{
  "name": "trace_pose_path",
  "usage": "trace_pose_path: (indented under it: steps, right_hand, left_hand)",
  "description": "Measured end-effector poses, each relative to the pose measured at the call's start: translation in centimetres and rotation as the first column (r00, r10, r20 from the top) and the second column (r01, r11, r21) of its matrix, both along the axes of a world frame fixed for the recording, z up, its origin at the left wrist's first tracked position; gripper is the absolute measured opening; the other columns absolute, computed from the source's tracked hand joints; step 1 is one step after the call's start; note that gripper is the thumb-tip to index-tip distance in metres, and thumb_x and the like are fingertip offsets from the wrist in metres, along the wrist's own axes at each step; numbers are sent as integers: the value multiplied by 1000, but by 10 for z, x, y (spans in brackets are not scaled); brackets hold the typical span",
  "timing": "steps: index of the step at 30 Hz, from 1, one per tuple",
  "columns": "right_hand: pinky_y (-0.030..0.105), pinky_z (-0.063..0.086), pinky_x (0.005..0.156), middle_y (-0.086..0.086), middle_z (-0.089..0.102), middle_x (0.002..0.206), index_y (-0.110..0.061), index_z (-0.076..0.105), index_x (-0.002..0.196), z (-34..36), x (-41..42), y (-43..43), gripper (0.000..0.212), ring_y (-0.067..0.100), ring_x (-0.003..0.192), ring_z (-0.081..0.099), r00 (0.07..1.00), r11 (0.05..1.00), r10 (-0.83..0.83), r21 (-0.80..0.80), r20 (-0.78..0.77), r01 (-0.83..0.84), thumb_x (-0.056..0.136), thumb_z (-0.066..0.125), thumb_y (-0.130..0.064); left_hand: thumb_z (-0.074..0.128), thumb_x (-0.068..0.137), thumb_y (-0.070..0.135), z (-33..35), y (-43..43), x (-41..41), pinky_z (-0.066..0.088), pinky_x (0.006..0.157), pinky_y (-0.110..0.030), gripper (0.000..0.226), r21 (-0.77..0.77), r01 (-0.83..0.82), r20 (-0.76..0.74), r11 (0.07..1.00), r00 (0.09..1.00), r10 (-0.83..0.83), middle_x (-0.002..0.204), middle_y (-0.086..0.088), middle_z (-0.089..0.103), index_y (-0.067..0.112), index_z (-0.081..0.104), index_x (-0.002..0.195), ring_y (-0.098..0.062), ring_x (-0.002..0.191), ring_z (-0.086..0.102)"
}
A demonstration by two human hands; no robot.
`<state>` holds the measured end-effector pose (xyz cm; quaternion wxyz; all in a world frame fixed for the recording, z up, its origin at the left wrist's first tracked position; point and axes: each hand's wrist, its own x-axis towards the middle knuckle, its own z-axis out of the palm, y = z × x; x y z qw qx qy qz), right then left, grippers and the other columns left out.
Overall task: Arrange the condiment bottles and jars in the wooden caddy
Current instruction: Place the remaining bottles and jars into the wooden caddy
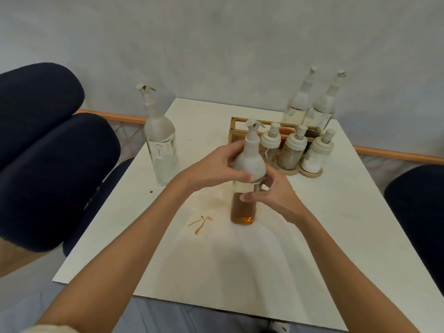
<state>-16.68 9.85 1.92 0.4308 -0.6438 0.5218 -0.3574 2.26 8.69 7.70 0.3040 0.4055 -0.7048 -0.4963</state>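
Observation:
A glass bottle with amber liquid (243, 207) and a white pour-spout top stands on the white table (336, 212) in the middle. My left hand (216, 167) grips its white top. My right hand (274, 195) holds the glass body from the right. Behind it sits the wooden caddy (236, 127) with two tall clear bottles (310, 109) in its back row. Three small jars (292, 151) with white pump lids stand in its front holders. Another tall clear bottle (161, 150) stands alone near the table's left edge.
Amber streaks (200, 223) and a faint smear stain the table left of the held bottle. Dark blue chairs (48, 164) crowd the left side, another (418, 200) is at the right. A grey wall is close behind the table.

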Motion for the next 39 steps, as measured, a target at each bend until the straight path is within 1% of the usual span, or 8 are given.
trace_pose_path:
  steps: [6,11,15,19,24,28,33,39]
  right_hand:
    - [31,54,88,-18,67,114,-36,54,128,-7,-3,9,76,8,109,61,998,997,-53,-54,24,54,61,89,-25]
    - [18,48,77,-18,67,108,-36,55,120,-8,-1,10,67,5,103,61,998,995,-59,-77,12,59,64,88,-25]
    - [15,48,76,-17,64,115,-37,52,126,-10,-4,10,71,5,108,58,998,998,-52,-39,36,54,65,88,-24]
    - [17,47,76,-13,62,117,-33,50,131,-10,-5,11,75,8,107,57,998,998,-48,-29,45,49,66,87,-26]
    - [25,53,83,-21,64,113,-43,50,123,-10,-5,10,70,5,109,58,999,999,-38,-26,38,39,65,87,-25]
    - [15,51,74,-21,64,113,-44,50,121,-8,-5,11,69,-3,104,57,998,1000,-26,-9,59,26,67,87,-23]
    - [14,47,73,-12,60,121,-34,48,132,-9,-4,12,77,3,109,54,997,999,-42,-7,66,42,67,87,-25]
    - [21,53,83,-23,63,115,-45,48,124,-11,-2,10,72,-2,108,58,998,998,-46,-34,49,47,66,86,-22]
  left_hand:
    - [88,64,40,-4,8,-35,44,79,-23,60,-263,-229,158,937,948,276,105,9,55,29,53,111,-10,99,55]
    - [87,60,49,-8,20,-50,41,82,-24,77,-341,-423,174,840,849,498,112,3,38,23,40,116,-12,101,47]
    - [88,65,37,0,21,-34,42,79,-17,66,-258,-333,165,907,910,381,115,10,53,26,47,115,-7,103,53]
    - [81,77,30,3,20,-19,43,104,-34,67,-115,-184,157,976,967,201,135,11,53,27,45,134,-11,124,51]
    - [86,66,45,1,25,-36,41,77,-15,93,-167,-275,173,947,937,303,127,9,39,30,31,140,-7,108,48]
    - [88,65,40,1,20,-30,41,73,-14,79,-240,-282,213,929,918,334,120,9,47,25,45,130,-9,104,52]
    - [79,78,37,3,21,-15,43,103,-32,76,-58,-117,179,992,976,125,137,16,52,30,41,143,-8,121,51]
    - [83,67,50,-5,31,-47,43,90,-28,89,-230,-342,224,911,893,391,128,6,39,26,34,138,-10,110,47]
